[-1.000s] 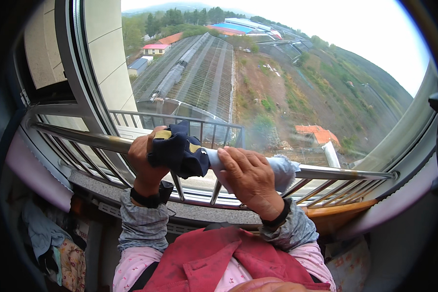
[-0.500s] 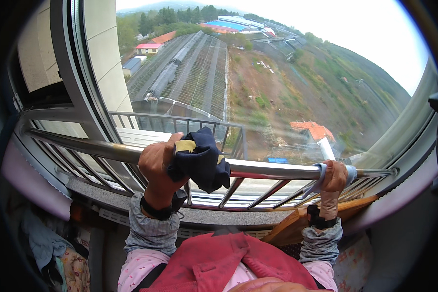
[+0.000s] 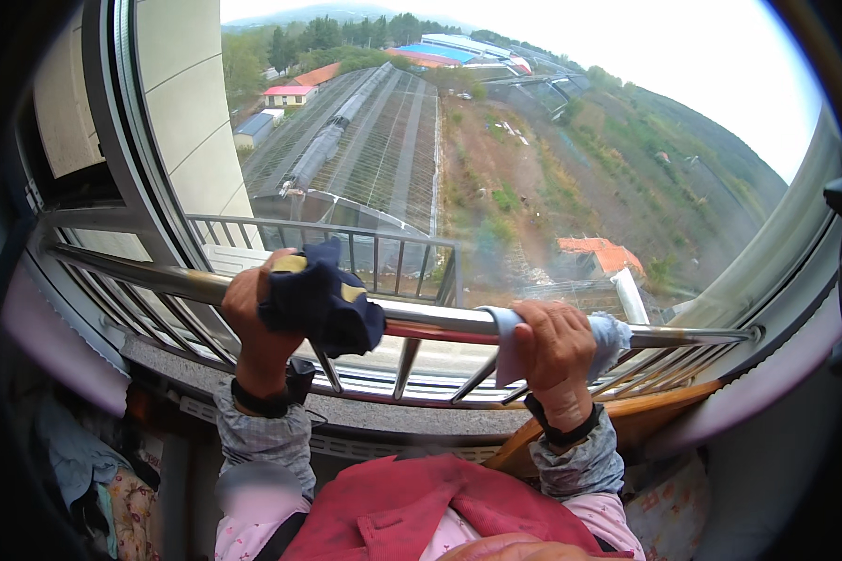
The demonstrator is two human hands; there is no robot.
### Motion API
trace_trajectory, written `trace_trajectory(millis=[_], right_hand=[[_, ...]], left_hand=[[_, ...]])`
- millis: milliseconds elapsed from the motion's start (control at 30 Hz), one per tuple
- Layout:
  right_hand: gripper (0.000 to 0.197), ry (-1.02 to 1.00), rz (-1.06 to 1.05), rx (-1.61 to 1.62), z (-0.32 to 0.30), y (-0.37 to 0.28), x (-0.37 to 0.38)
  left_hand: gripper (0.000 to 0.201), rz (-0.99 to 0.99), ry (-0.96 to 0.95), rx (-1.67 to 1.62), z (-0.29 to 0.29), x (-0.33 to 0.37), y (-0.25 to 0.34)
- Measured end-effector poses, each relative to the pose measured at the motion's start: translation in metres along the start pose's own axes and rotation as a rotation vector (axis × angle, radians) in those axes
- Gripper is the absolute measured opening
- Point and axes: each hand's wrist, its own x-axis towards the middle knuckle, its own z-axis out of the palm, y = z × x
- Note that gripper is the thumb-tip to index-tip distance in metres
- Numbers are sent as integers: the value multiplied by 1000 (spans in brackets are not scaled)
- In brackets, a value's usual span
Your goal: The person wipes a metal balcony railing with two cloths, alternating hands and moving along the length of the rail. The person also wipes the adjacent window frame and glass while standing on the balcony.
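A shiny metal handrail (image 3: 430, 321) runs across in front of me at the window. My left hand (image 3: 260, 327) is closed at the rail, left of the middle, with a bunched navy cloth (image 3: 332, 313) bearing yellow patches. The cloth bulges over the rail on the hand's right side. Further right, my right hand (image 3: 559, 360) wraps round a light blue cloth (image 3: 610, 341) folded over the rail. The cloth sticks out on both sides of the fingers. Both palms are hidden.
Metal bars (image 3: 405, 369) slope down below the rail to a speckled stone sill (image 3: 365, 416). A wooden board (image 3: 664, 416) leans at the right. Clothes (image 3: 79, 453) are piled at lower left. A grey window frame (image 3: 126, 159) stands at left; outside lies a long greenhouse roof (image 3: 365, 150).
Both hands have moved left along the rail, the left with the navy cloth and the right with the light blue cloth. The gap between them has narrowed.
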Motion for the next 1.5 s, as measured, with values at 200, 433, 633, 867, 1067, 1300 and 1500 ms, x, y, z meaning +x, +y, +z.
trace_trajectory(millis=[200,433,633,867,1067,1300,1500], right_hand=[[20,80,141,-131,-51,129,-66],[34,97,455,-335,-110,262,-142],[31,138,375,-307,-105,260,-156],[30,89,488,-386,-135,354,-203],[33,92,471,-536,-175,494,-273],[41,135,812,-222,-221,620,-330],[37,123,784,-230,-231,682,-364]], left_hand=[[39,-143,43,-136,10,-4,4],[32,-261,31,-243,28,11,57],[43,119,-246,-124,63,54,143],[37,-52,-535,-22,80,66,173],[37,10,-416,-29,78,60,172],[38,10,-406,-2,79,59,173],[35,-2,-363,-43,81,59,174]])
